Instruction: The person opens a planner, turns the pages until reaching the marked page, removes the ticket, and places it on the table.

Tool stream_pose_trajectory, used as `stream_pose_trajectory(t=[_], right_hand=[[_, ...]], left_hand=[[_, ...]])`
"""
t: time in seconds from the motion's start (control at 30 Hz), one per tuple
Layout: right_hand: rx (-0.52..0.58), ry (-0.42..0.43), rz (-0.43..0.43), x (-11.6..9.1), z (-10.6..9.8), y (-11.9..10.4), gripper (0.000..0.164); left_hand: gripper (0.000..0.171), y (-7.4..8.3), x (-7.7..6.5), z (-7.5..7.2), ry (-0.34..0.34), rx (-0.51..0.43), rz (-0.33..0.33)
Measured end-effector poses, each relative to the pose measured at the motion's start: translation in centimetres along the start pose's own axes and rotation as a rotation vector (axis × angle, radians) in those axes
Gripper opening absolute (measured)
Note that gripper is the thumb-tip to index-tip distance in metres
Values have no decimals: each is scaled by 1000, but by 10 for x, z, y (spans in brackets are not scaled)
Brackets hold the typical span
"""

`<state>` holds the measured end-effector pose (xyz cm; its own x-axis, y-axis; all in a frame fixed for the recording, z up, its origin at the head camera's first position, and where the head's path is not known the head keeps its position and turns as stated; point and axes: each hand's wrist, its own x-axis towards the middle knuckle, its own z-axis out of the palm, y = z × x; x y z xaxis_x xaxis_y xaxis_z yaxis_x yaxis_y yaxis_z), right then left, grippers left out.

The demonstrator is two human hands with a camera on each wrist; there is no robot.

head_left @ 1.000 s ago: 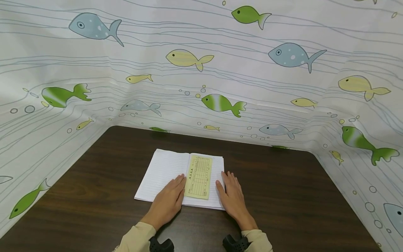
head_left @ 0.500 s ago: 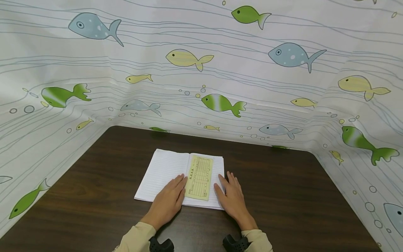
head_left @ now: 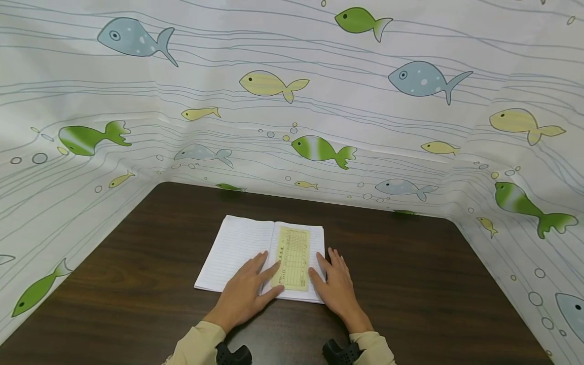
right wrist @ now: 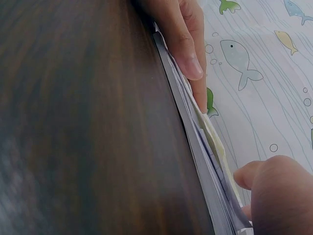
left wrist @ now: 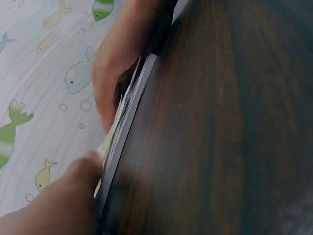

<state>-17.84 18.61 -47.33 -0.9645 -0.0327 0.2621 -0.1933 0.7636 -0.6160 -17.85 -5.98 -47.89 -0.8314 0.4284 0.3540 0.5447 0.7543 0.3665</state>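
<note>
An open lined notebook [head_left: 246, 238] lies on the table in the head view. On its right page rests a pale yellow printed form slip [head_left: 295, 258]. My left hand [head_left: 244, 291] is spread over the lower middle of the notebook, index finger and thumb reaching onto the slip's left edge. At the right page's outer edge rests my right hand [head_left: 337, 289], fingers straight and thumb pointing toward the slip. Seen edge-on in the right wrist view, the yellow slip [right wrist: 215, 139] bulges a little above the notebook's pages [right wrist: 195, 142].
The dark wood table [head_left: 410, 284] stretches out around the notebook. White sheeting [head_left: 292, 116] printed with fish stands along its back and sides. A black wrist mount [head_left: 233, 354] sits at the left sleeve, another black mount [head_left: 341, 352] at the right.
My left index finger and thumb have spread rightward onto the slip's left side. The slip has slid slightly right. My right thumb and index finger have shifted a little left.
</note>
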Motion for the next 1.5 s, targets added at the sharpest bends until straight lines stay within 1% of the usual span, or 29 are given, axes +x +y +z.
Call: stream_pose_trajectory(t=[0.23,0.33,0.53,0.7,0.87,1.03,1.17,1.23,1.33,1.43,1.5], right_hand=[[13,-10,35,1,-1,-2,58],[9,-21,57,2,-1,-3,60],[11,-30,76,2,-1,-4,61],[22,-30,90,2,-1,-4,57],[34,-40,78,1,-2,-4,53],[45,-58,65,0,-3,-4,57],[78,-46,87,-1,-3,-4,61],[105,-32,109,0,-3,-3,56],[151,-7,127,2,-1,-2,42],[197,24,120,4,0,1,27],[226,51,113,5,1,2,21]], left_hand=[[77,0,1,-1,-44,0,-1],[81,0,1,-1,-61,-9,-3],[76,-1,0,0,-70,-18,4],[71,-1,0,0,-69,-35,17],[70,0,-1,-1,-72,-41,17],[69,0,-1,-1,-51,-41,33],[70,0,-1,-1,-52,-38,30],[70,0,-1,-1,-64,-38,22],[70,0,-1,-1,-75,-40,17],[70,0,-1,0,-78,-41,15],[70,0,-1,-1,-80,-42,13]])
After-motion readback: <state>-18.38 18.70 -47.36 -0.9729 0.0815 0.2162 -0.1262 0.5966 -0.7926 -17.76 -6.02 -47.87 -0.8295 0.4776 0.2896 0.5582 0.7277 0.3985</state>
